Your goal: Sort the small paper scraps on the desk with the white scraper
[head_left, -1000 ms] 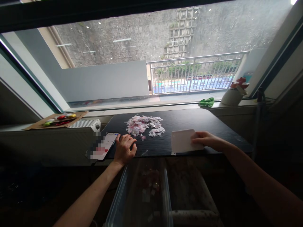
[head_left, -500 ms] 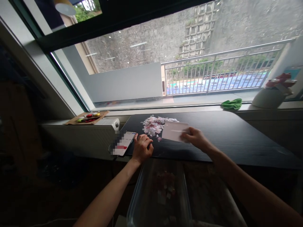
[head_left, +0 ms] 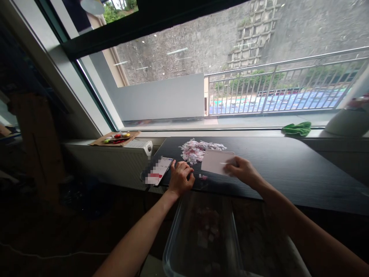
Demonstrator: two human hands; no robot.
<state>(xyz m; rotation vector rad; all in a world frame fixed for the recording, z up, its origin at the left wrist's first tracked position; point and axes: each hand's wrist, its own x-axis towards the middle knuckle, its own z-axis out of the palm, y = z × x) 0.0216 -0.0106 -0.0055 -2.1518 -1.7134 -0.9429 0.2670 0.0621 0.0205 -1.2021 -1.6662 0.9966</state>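
My right hand grips a pale pink flat card by its right end, tilted over the black table. Just behind the card's left edge lies a heap of small torn paper scraps, white and pinkish. A few loose paper scraps sit apart, between the card and the table's near edge. My left hand rests at that edge with fingers loosely bent and thumb apart, nothing visible in it. Its fingertips are close beside a phone. Below the edge stands a clear plastic bin with dim scraps inside.
The black table stands against a window sill. A green cloth and a rounded pale container are on the sill. At the left, a radiator carries a brown board with small colourful items.
The view has swung left, so everything appears further right. A few scraps have come away from the heap towards the near edge. The card remains in my right hand.
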